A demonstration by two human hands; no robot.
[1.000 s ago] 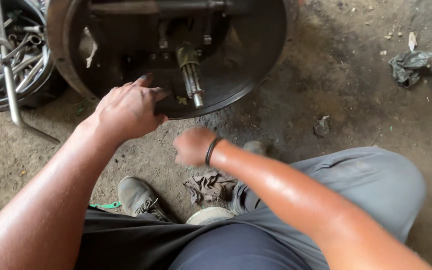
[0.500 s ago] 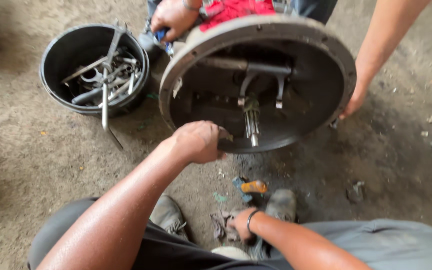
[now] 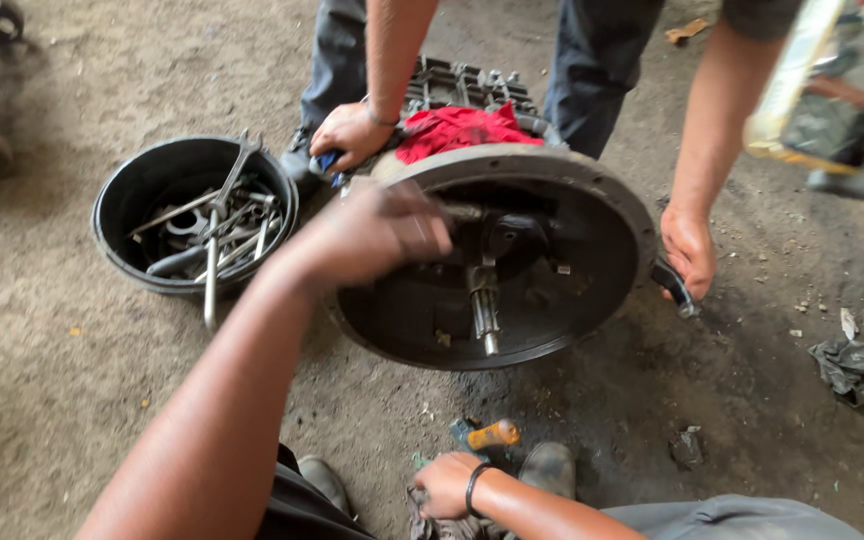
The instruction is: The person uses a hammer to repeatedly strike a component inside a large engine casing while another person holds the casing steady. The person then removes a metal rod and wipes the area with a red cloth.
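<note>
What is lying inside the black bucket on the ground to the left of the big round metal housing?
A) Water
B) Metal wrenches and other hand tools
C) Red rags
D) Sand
B: the black bucket holds a jumble of metal wrenches and similar tools, one long handle sticking out over its rim; the only red cloth in view lies on top of the round housing, not in the bucket.

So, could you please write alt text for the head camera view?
The person's left hand reaches to the upper rim of a round metal housing on the dirt floor, while the right hand rests on a rag. A co-worker's hands steady the housing; a black bucket holds tools.
</note>
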